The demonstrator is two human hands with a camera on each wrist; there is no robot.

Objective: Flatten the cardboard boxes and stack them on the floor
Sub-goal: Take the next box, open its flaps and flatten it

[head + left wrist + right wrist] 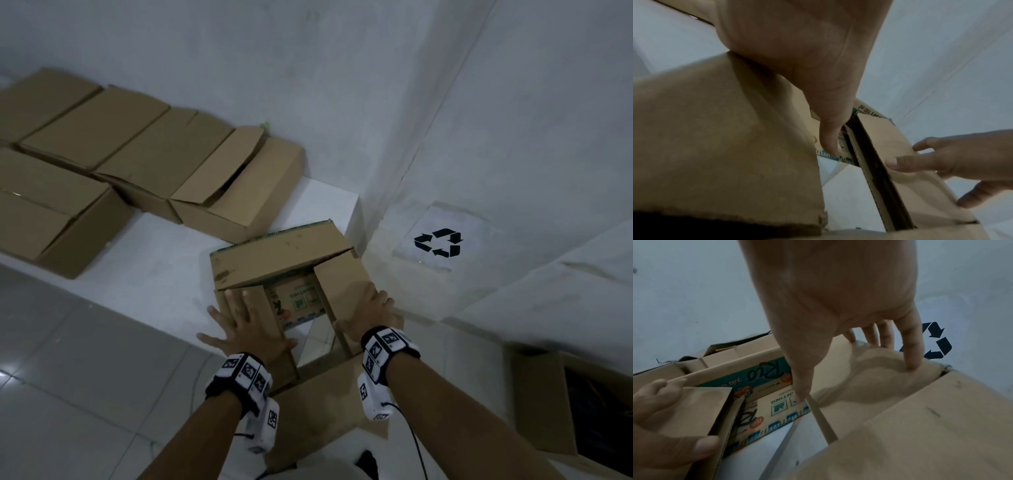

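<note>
A brown cardboard box (281, 260) with green and blue printing inside stands open in front of me at the corner of a white ledge (164, 260). Its flaps are spread, and the floor shows through its middle. My left hand (246, 325) lies flat with spread fingers on the left flap (715, 129). My right hand (370, 315) presses straight fingers on the right flap (869, 382), its thumb at the flap's inner edge. In the right wrist view the printed inner panel (777, 402) shows between the left hand (663, 418) and the right hand (838, 296).
Several closed and half-open brown boxes (137, 154) sit in rows on the ledge to the left. A recycling sign (438, 242) is fixed to the white wall at right. Another open box (541, 404) with dark contents stands at lower right. Grey floor tiles (68, 359) lie at lower left.
</note>
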